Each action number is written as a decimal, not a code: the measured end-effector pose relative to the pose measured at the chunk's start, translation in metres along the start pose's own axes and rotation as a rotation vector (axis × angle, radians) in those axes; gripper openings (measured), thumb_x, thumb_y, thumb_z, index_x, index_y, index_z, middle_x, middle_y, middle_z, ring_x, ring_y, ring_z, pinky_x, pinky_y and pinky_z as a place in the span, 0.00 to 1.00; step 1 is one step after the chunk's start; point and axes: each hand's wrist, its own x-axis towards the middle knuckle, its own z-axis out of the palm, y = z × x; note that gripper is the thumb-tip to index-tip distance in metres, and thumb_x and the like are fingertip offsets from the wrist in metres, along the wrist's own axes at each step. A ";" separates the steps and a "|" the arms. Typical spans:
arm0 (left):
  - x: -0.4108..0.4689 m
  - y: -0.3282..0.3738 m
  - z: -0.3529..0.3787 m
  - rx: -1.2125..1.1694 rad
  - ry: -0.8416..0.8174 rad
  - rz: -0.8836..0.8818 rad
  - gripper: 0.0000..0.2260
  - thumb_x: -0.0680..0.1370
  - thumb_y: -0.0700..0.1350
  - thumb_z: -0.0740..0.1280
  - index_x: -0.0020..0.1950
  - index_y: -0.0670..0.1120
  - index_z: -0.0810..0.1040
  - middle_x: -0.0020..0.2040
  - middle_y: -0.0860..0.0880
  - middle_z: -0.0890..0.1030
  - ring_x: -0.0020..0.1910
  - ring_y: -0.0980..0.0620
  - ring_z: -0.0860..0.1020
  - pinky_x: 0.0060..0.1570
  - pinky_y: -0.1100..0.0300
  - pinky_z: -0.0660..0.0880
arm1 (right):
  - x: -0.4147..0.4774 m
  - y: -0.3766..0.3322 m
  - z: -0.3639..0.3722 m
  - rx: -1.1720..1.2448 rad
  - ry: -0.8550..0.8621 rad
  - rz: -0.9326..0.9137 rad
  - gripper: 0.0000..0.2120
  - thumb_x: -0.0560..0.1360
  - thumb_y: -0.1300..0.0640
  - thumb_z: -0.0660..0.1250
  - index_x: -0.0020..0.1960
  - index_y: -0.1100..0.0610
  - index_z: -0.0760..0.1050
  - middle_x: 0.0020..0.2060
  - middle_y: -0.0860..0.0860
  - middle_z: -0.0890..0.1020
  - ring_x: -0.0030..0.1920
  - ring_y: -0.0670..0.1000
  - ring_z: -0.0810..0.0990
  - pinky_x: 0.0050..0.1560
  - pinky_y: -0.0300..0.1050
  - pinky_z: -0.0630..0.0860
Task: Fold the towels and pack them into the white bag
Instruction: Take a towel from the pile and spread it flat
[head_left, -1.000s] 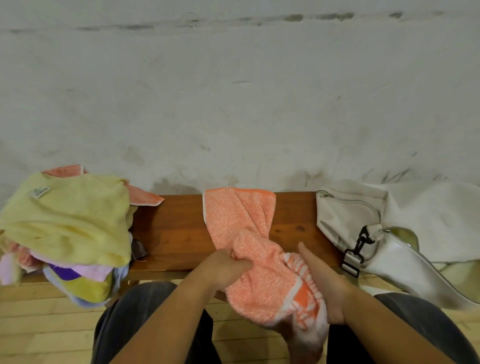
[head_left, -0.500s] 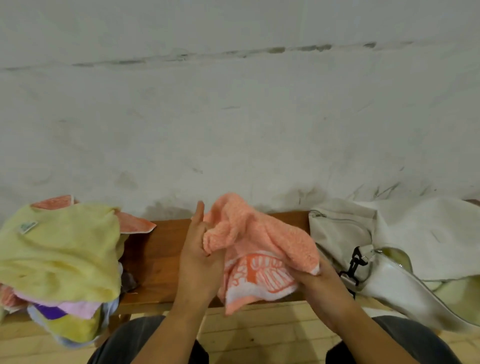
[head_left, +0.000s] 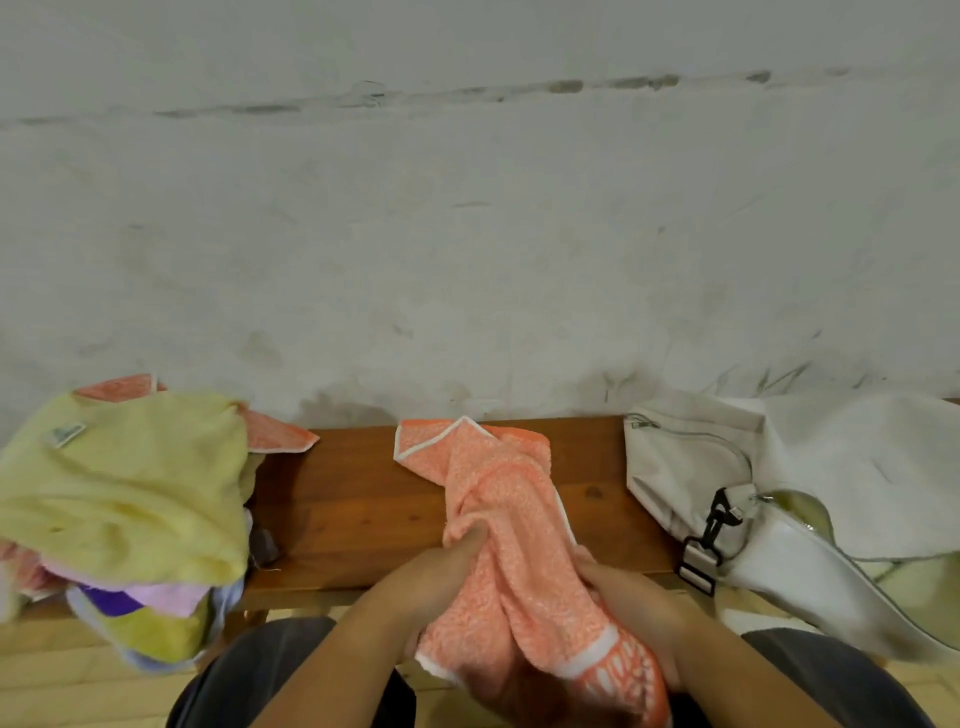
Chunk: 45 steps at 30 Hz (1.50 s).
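We see a reddish-brown wooden worktop (head_left: 353, 499) running from nine o'clock to three o'clock across the lower half of the view, its boards marked with dark knots and grain. Behind it, from ten through twelve to two o'clock, stands a pale grey wall (head_left: 467, 234), scuffed and smudged, darkest just above the worktop's far edge. A thin dark streak (head_left: 571, 85) crosses the wall near twelve o'clock, rising to the right. At seven o'clock lies a pale plank floor (head_left: 62, 675). At six o'clock, dark grey trousers (head_left: 249, 670) cover two knees.
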 end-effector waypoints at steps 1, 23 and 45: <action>0.002 -0.002 0.000 0.062 0.020 0.002 0.42 0.66 0.76 0.66 0.70 0.50 0.75 0.61 0.48 0.82 0.60 0.47 0.80 0.65 0.46 0.74 | -0.003 0.000 0.000 -0.037 -0.011 0.053 0.10 0.83 0.56 0.64 0.52 0.60 0.82 0.37 0.55 0.87 0.39 0.49 0.87 0.44 0.42 0.82; 0.018 0.119 -0.048 -0.201 0.604 0.833 0.18 0.76 0.39 0.68 0.64 0.54 0.76 0.54 0.57 0.84 0.52 0.61 0.82 0.51 0.63 0.80 | 0.035 -0.130 0.035 -0.063 0.188 -0.746 0.07 0.83 0.60 0.65 0.54 0.54 0.82 0.43 0.48 0.88 0.43 0.43 0.86 0.40 0.34 0.78; -0.037 -0.022 -0.083 -0.212 0.139 0.283 0.18 0.81 0.50 0.66 0.66 0.42 0.77 0.58 0.42 0.84 0.59 0.43 0.82 0.62 0.46 0.77 | -0.027 -0.002 -0.023 -0.068 -0.005 -0.359 0.19 0.74 0.56 0.73 0.61 0.64 0.79 0.56 0.60 0.85 0.57 0.59 0.85 0.63 0.56 0.77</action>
